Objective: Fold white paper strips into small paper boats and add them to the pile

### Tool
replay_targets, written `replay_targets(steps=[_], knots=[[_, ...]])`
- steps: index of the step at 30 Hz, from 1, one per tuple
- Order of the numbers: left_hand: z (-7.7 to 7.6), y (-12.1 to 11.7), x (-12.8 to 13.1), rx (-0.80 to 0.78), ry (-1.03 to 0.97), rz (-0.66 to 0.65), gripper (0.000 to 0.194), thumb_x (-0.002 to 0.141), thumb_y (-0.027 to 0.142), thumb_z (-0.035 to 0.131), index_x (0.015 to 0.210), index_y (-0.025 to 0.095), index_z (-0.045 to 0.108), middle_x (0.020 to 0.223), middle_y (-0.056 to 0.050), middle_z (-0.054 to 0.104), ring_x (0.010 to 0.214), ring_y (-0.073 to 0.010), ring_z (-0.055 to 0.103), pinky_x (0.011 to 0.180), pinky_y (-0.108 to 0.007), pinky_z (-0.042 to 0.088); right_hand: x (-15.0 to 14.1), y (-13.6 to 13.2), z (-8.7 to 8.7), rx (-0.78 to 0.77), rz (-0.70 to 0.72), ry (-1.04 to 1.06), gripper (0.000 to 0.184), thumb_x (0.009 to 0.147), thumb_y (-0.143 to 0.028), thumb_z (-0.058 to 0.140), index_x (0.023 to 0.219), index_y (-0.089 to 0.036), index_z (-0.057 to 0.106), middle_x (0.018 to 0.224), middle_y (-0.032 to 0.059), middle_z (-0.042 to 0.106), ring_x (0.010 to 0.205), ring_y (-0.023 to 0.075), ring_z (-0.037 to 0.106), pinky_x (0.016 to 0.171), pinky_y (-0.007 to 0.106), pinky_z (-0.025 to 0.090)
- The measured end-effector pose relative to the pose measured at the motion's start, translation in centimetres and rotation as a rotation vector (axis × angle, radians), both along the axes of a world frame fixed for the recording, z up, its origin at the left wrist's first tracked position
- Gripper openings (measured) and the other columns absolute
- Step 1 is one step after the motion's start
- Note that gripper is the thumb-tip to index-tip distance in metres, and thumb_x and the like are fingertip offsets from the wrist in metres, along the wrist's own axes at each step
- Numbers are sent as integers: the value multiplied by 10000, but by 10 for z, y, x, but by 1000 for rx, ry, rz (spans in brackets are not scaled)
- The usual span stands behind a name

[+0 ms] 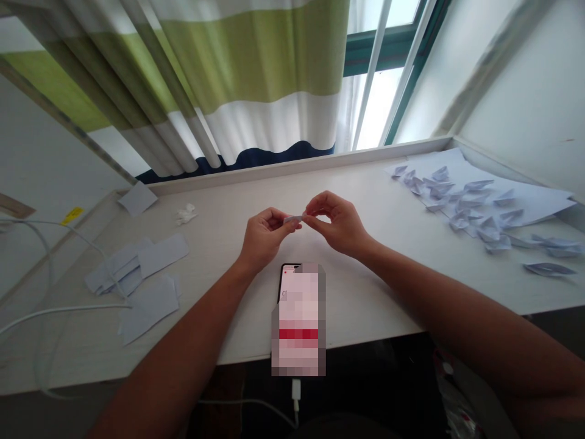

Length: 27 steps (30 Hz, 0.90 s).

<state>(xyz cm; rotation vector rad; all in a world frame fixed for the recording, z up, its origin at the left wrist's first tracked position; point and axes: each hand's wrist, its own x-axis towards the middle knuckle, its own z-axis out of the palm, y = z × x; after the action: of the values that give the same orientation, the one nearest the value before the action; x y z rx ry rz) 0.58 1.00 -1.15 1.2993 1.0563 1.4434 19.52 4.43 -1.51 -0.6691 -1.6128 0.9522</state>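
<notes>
A small folded piece of white paper (pixel 293 219) is held between my two hands above the middle of the table. My left hand (pixel 266 235) pinches its left part between thumb and fingers. On the other end, the thumb and forefinger of my right hand (pixel 337 223) are closed in a pinch. Just below the hands lies a phone (pixel 299 317), its screen mostly blurred out. Several folded paper boats (pixel 461 201) are gathered at the right, some of them on larger white sheets (pixel 530 180).
Loose paper pieces (pixel 150 308) lie in piles on the left, beside white cables (pixel 68 311). A crumpled tissue (pixel 185 214) and a square paper (pixel 138 199) sit farther back. A charging plug (pixel 296 389) hangs at the front edge. A striped curtain (pixel 256 61) borders the table's back.
</notes>
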Motion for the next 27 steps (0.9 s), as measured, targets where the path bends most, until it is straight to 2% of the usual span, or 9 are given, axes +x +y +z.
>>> replay_targets(steps=[3, 7, 12, 17, 21, 25, 27], knots=[[-1, 1, 0, 45, -2, 36, 341, 686, 336, 1012, 782, 173, 729, 774, -44, 811, 759, -191, 800, 796, -344, 653, 1, 2, -1, -84, -4, -18, 412, 801, -531, 937, 984, -209, 758, 967, 56, 796, 916, 220, 750, 919, 444, 654], [0, 3, 1, 115, 11, 83, 351, 689, 349, 1015, 766, 179, 718, 731, -25, 792, 718, -180, 783, 734, -316, 636, 3, 5, -2, -230, 110, -39, 431, 801, -562, 923, 964, -184, 799, 954, 78, 823, 911, 233, 769, 890, 433, 639], [3, 1, -1, 128, 25, 56, 356, 692, 359, 1018, 770, 185, 717, 718, -26, 792, 702, -180, 774, 694, -305, 622, 1, 4, -3, -226, 144, 49, 371, 791, -514, 949, 897, -191, 799, 893, 50, 823, 852, 204, 765, 860, 408, 633], [6, -1, 1, 125, -3, 23, 339, 715, 346, 1004, 783, 189, 712, 699, -21, 790, 669, -170, 759, 664, -298, 610, -6, -2, -1, -212, 184, 182, 331, 785, -462, 965, 862, -202, 775, 844, 37, 820, 818, 211, 791, 849, 432, 673], [7, -1, 2, 112, -28, 30, 342, 714, 340, 1002, 783, 190, 702, 702, -20, 793, 653, -163, 750, 658, -301, 607, -5, -4, 2, -201, 173, 194, 316, 783, -455, 966, 862, -207, 786, 847, 40, 820, 810, 211, 789, 850, 444, 684], [6, -1, 1, 117, -28, 24, 355, 709, 355, 1011, 781, 193, 703, 696, -15, 790, 646, -158, 744, 659, -300, 605, 0, -1, 4, -312, 239, 165, 317, 833, -503, 921, 871, -210, 808, 856, 40, 815, 848, 195, 780, 921, 444, 673], [5, -2, 1, 115, -9, 13, 363, 705, 369, 1015, 776, 194, 705, 699, -16, 789, 654, -159, 747, 663, -302, 607, 3, 2, 4, -395, 277, 166, 342, 810, -517, 934, 838, -206, 794, 837, 33, 806, 842, 189, 775, 941, 447, 669]])
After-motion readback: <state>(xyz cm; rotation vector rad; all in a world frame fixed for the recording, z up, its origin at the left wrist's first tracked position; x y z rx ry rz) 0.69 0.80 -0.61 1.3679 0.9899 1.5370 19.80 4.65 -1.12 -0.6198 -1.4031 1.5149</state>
